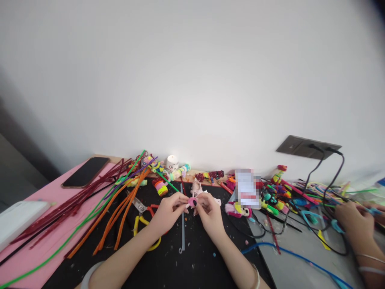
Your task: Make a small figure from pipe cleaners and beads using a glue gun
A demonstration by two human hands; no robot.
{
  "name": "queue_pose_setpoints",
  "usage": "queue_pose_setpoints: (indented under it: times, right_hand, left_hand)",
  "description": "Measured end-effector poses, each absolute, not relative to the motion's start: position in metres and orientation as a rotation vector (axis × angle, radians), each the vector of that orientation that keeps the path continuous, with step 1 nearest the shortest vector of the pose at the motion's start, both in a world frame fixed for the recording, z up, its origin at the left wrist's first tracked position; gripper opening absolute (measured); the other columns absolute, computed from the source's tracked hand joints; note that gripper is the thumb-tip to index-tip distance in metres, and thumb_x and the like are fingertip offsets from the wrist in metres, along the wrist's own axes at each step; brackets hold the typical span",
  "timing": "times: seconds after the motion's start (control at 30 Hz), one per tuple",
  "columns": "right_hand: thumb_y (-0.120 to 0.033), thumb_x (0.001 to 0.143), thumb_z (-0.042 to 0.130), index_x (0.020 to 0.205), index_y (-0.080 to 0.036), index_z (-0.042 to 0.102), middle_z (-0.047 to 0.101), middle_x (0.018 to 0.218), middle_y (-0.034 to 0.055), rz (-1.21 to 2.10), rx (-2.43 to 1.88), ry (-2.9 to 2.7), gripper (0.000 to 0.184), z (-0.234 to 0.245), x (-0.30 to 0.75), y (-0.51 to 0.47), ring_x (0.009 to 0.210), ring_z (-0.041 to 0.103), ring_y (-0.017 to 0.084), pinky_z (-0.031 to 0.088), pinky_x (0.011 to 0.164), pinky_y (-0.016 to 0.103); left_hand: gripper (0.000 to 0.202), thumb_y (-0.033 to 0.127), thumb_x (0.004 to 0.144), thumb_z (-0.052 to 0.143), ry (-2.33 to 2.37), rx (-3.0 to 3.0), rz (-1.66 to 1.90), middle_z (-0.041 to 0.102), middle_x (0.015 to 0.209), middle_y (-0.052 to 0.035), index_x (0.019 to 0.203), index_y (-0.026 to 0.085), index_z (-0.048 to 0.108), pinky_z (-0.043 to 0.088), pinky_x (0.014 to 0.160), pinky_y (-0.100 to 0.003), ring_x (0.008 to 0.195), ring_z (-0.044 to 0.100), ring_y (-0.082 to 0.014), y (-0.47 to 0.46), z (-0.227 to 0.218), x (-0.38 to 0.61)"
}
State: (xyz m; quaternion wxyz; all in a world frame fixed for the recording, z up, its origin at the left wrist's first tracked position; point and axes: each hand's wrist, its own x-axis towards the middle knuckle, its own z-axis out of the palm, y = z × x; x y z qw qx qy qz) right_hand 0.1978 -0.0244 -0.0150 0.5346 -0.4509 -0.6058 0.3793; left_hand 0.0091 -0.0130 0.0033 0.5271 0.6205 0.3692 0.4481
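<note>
My left hand [173, 209] and my right hand [209, 212] meet at the middle of the black mat [198, 261]. Fingertips of both pinch a small pink fuzzy piece [191, 201] with a black dot on it; its exact form is partly hidden by the fingers. Just behind it lies a pale pink fuzzy bundle [197, 188]. A translucent stick [183, 233] lies on the mat below my hands. Left of my left hand are scissors [140, 206] with red-orange handles, a yellow loop [144, 220] and orange pipe cleaners [129, 208].
Red glittery pipe cleaners [81, 200] and a dark phone [86, 172] lie on the pink surface at left, near a white box [22, 218]. A lit phone [247, 188] stands right of centre. Cables run from a wall socket [300, 146]. Another person's hand [355, 222] works at far right.
</note>
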Motion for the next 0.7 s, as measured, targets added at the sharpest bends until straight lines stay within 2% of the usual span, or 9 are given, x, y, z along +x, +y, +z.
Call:
queue_pose_setpoints:
  times: [0.27, 0.47, 0.7]
  right_hand:
    - [-0.042, 0.095, 0.075, 0.098, -0.026, 0.063, 0.074, 0.069, -0.0005, 0.912, -1.063, -1.416, 0.02, -0.0145, 0.1972, -0.0249, 0.053, 0.07, 0.022, 0.057, 0.055, 0.032]
    - [-0.041, 0.094, 0.075, 0.098, -0.027, 0.063, 0.074, 0.069, -0.0007, 0.916, -1.051, -1.413, 0.019, -0.0144, 0.1972, -0.0254, 0.053, 0.07, 0.022, 0.056, 0.055, 0.032]
    - [-0.036, 0.094, 0.074, 0.098, -0.027, 0.063, 0.074, 0.07, -0.0007, 0.925, -1.045, -1.41, 0.015, -0.0161, 0.1973, -0.025, 0.054, 0.07, 0.022, 0.056, 0.055, 0.032]
  left_hand:
    - [0.017, 0.034, 0.09, 0.071, 0.881, 1.459, 1.09, 0.086, 0.099, -0.011, 0.097, 0.019, 0.072, 0.066, 0.082, -0.04, 0.087, 0.082, -0.0261, -0.0136, 0.0017, 0.0112]
    - [0.019, 0.035, 0.093, 0.066, 0.936, 1.573, 1.062, 0.078, 0.082, -0.0046, 0.089, 0.019, 0.073, 0.06, 0.077, -0.033, 0.078, 0.077, -0.0223, -0.0131, 0.001, 0.008]
    - [0.021, 0.035, 0.095, 0.063, 0.929, 1.644, 1.05, 0.074, 0.079, -0.0024, 0.085, 0.019, 0.073, 0.056, 0.075, -0.029, 0.076, 0.074, -0.02, -0.0122, 0.0009, 0.007]
